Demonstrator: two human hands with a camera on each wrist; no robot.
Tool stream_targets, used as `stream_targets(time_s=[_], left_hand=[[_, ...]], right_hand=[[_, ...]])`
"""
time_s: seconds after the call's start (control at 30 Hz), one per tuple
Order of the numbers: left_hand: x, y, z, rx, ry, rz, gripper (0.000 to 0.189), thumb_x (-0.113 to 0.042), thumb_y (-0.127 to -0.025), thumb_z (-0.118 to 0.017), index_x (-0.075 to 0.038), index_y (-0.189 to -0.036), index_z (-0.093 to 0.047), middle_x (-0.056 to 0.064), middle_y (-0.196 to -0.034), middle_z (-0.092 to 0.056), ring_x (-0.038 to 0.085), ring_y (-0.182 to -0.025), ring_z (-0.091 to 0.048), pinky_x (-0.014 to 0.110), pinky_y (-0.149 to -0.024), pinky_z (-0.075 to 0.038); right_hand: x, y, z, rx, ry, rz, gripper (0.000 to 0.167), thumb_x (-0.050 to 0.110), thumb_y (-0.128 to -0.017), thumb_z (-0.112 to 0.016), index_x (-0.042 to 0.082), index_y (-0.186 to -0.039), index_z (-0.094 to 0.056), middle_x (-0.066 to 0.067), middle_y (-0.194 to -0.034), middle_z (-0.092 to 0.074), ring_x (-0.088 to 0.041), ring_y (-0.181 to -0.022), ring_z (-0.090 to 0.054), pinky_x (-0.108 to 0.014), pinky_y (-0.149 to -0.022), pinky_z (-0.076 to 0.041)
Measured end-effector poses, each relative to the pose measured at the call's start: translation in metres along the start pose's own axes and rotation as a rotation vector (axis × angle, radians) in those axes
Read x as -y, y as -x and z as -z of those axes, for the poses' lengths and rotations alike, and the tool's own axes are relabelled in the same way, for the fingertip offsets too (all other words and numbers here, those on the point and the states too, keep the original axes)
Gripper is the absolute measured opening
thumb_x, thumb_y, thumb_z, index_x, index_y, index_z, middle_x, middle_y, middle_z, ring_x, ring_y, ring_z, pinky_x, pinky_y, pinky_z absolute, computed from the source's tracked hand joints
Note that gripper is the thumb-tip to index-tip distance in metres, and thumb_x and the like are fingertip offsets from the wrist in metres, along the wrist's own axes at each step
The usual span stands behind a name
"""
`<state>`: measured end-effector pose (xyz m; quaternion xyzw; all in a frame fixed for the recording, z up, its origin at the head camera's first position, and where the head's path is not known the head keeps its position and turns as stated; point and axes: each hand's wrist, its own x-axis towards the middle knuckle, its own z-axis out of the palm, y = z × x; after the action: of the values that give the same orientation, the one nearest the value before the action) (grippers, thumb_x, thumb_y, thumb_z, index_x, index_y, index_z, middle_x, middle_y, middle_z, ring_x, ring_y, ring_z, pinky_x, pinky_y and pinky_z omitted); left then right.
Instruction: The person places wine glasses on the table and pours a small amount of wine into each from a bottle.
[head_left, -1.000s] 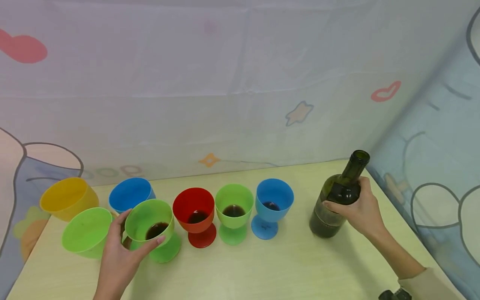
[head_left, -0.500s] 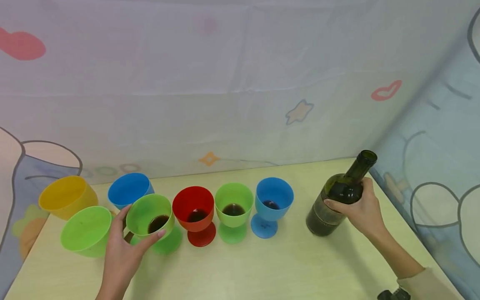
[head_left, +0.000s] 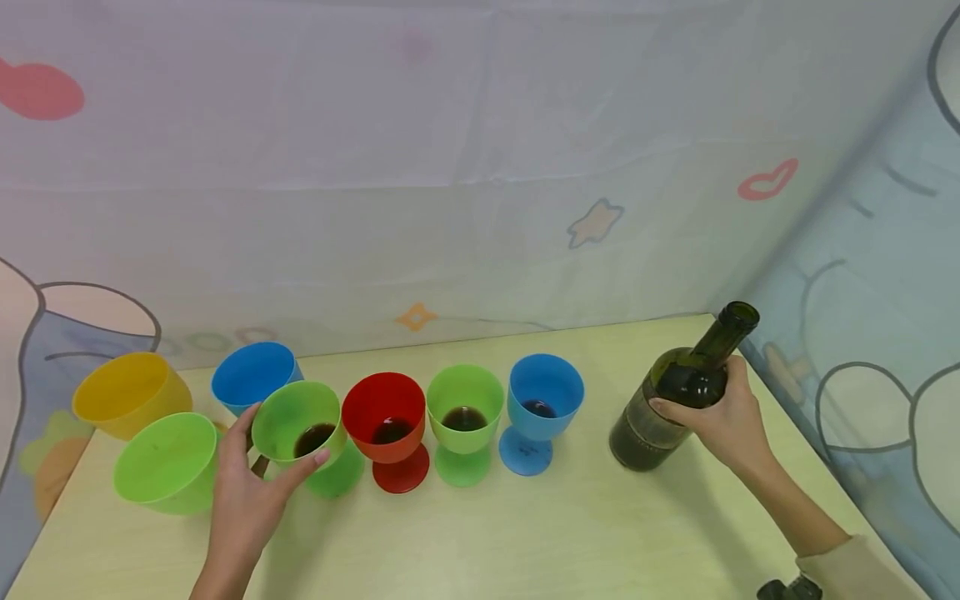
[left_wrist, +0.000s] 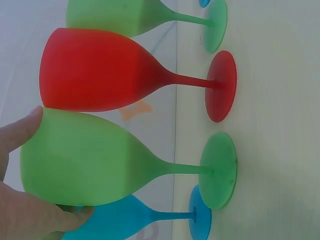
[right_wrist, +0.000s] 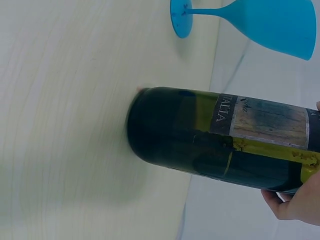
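While left hand [head_left: 243, 508] pinches round green plastic cup [head_left: 279, 421], right hand [head_left: 723, 425] grips green glass bottle [head_left: 643, 433].
Neck [head_left: 716, 343] up, near tabletop [head_left: 480, 542]'s right edge.

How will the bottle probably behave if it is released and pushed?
The bottle would probably stay stiff but may break if it falls, since it looks like green glass. Being tall and narrow, it could tip; being round, it might then roll.

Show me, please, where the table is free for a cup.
Bare: the table between the bottle and its nearest blue cup; the front between left hand and right hand. Crowded: left, around the yellow cup and the held green cup.
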<state>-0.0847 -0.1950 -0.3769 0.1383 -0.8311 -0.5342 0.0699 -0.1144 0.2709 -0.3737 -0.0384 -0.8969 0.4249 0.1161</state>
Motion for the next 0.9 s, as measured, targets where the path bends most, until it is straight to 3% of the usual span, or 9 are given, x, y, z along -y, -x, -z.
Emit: stream_targets(time_s=[0.9], left_hand=[[0.0064,-0.0039,-0.0022,0.034,0.02,-0.03,0.097,-0.02,-0.077,-0.075,-0.007,-0.146,-0.008,0.019,-0.145,-0.02,0.035,-0.131,-0.023,0.046,-0.101,-0.03]], right_hand=[[-0.0037,-0.0008,0.003,0.033,0.003,-0.005,0.082,0.026,-0.075,-0.075,-0.001,-0.13,-0.021,-0.026,-0.121,-0.04,-0.044,-0.105,-0.046,-0.052,-0.077,-0.041]])
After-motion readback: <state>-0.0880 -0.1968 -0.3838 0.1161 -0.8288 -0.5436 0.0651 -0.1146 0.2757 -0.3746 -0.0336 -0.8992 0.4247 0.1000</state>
